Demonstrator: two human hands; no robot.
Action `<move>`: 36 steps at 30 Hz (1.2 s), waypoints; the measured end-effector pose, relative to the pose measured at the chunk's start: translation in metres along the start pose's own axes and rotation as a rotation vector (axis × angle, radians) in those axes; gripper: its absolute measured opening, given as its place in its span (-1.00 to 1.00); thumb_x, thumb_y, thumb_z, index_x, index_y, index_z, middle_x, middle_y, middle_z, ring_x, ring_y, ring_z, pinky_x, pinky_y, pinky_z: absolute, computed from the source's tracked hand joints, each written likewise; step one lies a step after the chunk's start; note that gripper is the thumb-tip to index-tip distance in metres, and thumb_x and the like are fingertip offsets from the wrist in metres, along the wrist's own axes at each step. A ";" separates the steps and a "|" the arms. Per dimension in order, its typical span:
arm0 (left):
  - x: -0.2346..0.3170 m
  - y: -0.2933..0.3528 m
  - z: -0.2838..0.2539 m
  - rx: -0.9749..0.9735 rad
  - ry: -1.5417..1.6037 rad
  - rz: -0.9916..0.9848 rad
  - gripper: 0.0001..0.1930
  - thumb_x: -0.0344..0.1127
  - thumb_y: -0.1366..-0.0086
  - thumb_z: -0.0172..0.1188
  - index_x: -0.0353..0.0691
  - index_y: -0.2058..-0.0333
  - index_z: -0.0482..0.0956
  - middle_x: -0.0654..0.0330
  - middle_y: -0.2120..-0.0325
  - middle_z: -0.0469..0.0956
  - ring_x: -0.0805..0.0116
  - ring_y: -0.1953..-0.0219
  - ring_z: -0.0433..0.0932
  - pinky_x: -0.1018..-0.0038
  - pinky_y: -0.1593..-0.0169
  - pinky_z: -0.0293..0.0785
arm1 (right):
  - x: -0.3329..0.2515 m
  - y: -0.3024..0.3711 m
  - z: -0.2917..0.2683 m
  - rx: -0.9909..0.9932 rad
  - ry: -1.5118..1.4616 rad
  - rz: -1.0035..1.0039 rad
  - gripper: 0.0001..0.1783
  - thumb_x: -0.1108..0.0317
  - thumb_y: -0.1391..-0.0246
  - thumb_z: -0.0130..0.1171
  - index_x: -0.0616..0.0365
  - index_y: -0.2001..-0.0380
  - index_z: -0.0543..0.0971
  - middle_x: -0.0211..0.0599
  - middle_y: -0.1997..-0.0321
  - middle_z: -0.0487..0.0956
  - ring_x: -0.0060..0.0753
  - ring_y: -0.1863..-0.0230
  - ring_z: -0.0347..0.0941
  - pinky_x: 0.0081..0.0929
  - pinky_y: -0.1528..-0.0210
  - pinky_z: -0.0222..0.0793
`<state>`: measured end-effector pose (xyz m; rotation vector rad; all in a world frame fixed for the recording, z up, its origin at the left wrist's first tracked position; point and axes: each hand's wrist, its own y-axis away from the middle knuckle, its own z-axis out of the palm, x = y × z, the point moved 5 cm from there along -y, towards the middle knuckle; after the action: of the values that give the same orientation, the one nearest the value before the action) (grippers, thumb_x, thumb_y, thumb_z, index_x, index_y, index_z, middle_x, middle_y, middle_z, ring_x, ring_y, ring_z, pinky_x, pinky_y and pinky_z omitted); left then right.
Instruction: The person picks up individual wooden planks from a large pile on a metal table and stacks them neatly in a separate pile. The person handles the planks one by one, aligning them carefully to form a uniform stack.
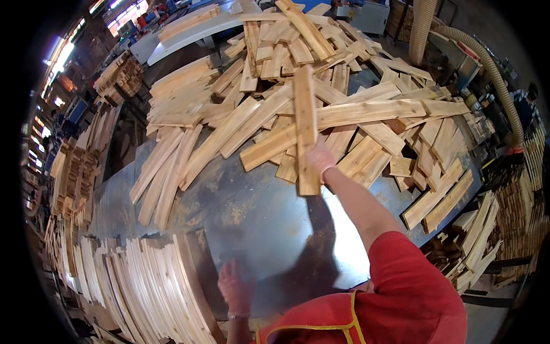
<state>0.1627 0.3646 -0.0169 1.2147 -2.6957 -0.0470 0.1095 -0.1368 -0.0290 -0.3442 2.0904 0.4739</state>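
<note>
In a thin pale glove, my right hand [321,159] grips the edge of a wooden board [305,123] near its lower end. The board stands out lengthwise in front of a big heap of loose boards [281,49]. Low over the metal table [258,212], my gloved left hand [234,289] is smeared by motion, so its fingers are unclear; no board shows in it. Beside it on the left is a row of boards [154,286] set on edge, side by side. A long board [366,116] lies crosswise behind the one I hold.
Several boards [163,172] fan out at the table's left. Stacked wood [74,178] stands farther left, and more piles [481,235] are off the right edge. A ribbed hose [487,57] curves down at the right. A person [524,106] is at the far right.
</note>
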 end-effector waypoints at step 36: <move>-0.040 0.123 -0.003 -0.181 0.754 -0.471 -0.42 -0.23 -0.27 0.23 -0.25 -0.25 0.44 0.01 -0.16 0.55 -0.24 -0.25 0.46 0.04 -0.25 0.46 | 0.000 0.323 0.176 -0.597 0.119 -0.423 -0.03 -0.03 -0.11 0.45 0.27 -0.43 0.30 0.04 -0.28 0.50 0.10 -0.26 0.45 -0.12 -0.38 0.33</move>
<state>0.0985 0.4760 -0.0074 1.4172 -1.7045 0.0857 0.1044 0.2302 -0.0508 -1.1572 1.8752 0.8252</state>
